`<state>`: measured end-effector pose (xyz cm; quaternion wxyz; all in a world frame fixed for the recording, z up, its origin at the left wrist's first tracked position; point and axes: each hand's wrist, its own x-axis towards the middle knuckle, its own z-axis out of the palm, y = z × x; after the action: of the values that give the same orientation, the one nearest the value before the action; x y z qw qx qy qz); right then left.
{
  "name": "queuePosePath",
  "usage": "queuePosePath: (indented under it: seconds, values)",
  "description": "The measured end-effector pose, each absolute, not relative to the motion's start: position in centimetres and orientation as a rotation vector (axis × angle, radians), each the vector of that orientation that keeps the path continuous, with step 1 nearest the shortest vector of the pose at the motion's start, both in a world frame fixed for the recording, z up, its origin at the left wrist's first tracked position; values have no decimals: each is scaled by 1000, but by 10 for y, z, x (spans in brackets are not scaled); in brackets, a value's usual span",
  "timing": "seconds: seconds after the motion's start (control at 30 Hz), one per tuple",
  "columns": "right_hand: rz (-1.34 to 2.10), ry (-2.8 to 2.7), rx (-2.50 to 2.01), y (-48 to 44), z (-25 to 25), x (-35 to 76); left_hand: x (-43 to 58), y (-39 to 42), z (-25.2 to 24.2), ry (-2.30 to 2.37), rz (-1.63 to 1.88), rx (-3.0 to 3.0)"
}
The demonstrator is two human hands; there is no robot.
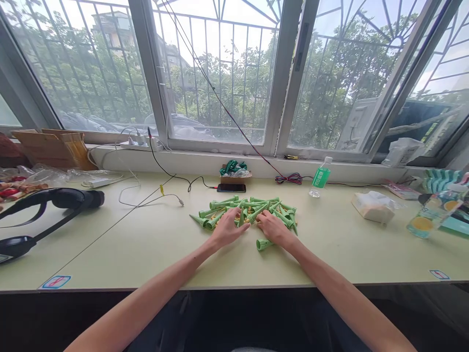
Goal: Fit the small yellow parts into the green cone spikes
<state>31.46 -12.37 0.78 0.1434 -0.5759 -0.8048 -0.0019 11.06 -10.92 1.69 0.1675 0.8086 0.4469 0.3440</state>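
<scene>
A low pile of light green plastic cones (220, 203), hollow at their wide ends, lies on the table with small yellow bits among them. My left hand (227, 229) rests against the pile's near left side, thumb and fingers apart. One cone (241, 218) points upward in the gap between that thumb and the fingers; whether they touch it I cannot tell. At the pile's near right my right hand (273, 227) is open, its fingers reaching in among the cones and partly hiding them. A single cone (263, 244) lies below my right palm, wide end facing left.
Behind the pile are a black phone (231, 187) and a small box (235, 172) with green contents. A water bottle (320, 178), tissue pack (374, 206) and clear cup (425, 222) stand to the right. A black headset (54, 203) and cables (146, 200) lie left.
</scene>
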Motion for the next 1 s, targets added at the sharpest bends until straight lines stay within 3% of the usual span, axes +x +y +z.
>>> queuePosePath:
  seconds: [0.63,1.0]
  values:
    - [49,-2272,-1453,-125,11,312,111,-109,17,1283,963,2331]
    - [4,-2316,-1632,-120,12,307,111,-110,18,1285,947,2322]
